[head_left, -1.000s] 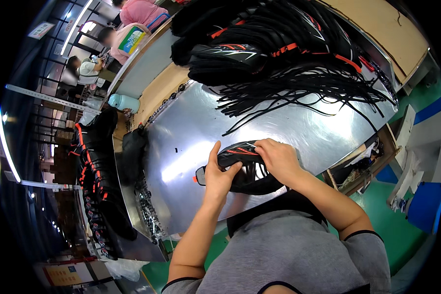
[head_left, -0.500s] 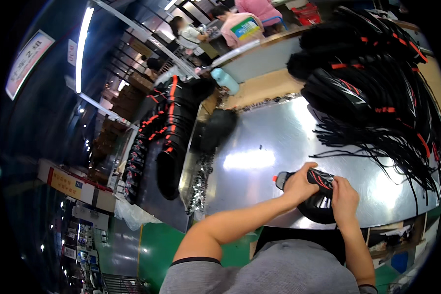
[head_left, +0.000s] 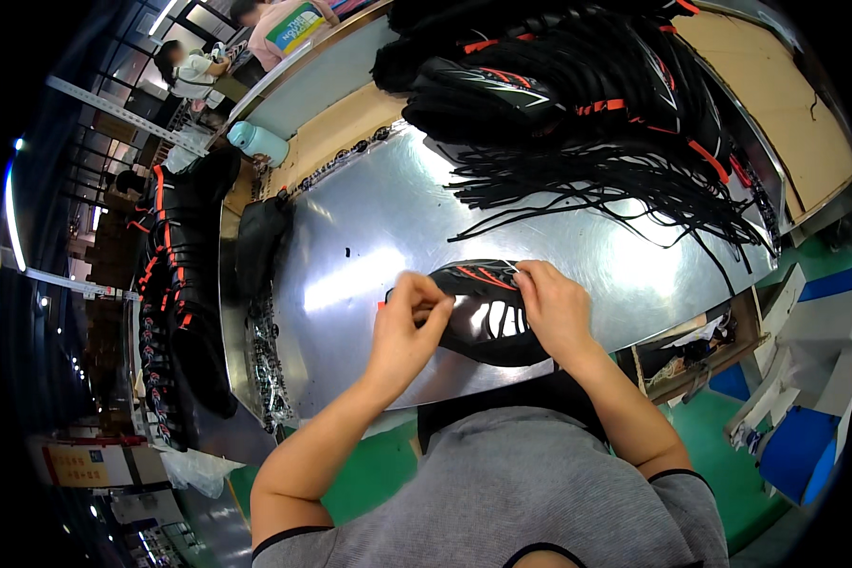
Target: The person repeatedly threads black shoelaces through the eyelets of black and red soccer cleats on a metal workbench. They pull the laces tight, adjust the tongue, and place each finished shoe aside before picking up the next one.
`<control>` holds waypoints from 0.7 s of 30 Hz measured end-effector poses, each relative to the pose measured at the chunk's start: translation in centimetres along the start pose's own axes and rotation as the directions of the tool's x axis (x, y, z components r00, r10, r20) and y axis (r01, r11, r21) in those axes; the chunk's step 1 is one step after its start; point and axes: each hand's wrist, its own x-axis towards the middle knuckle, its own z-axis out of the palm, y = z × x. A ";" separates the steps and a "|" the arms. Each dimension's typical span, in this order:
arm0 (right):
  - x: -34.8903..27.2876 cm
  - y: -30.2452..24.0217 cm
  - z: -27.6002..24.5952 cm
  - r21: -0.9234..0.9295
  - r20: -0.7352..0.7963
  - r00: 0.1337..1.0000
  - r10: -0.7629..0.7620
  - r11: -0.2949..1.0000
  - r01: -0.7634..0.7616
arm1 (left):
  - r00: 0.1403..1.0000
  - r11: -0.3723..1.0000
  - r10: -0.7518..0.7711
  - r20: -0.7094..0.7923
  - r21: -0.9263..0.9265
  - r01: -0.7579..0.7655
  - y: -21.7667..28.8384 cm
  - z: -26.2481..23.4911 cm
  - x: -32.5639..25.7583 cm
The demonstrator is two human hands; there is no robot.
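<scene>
On the metal tabletop in front of me lies a black shoe upper (head_left: 488, 350) with orange and white stripes, its silvery inside facing up. My right hand (head_left: 556, 312) is closed on its right end, with a small white bit showing at the fingertips. My left hand (head_left: 409, 327) is at the shoe's left part, fingers curled toward the thumb and slightly blurred. Whatever those left fingers pinch, if anything, is hidden. An orange tab shows just beyond the left hand.
Stacked black shoe uppers (head_left: 577, 104) stand at the far right, with loose black laces (head_left: 615, 189) spilling toward me. More black-and-orange uppers (head_left: 185, 284) line the left side. Shiny small parts (head_left: 267, 364) edge the metal table (head_left: 341, 350). A light-blue bottle (head_left: 258, 144) lies behind; people sit beyond.
The view has swung to the right. My left hand has loosened from the shoe's top and curled its fingers; my right hand still grips its right end. More of the silvery inside shows.
</scene>
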 end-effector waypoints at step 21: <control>0.2 -0.1 -0.3 0.054 0.003 1.000 -0.012 0.998 0.012 | 0.834 0.748 -0.517 0.194 -0.372 0.550 1.8 2.5 3.1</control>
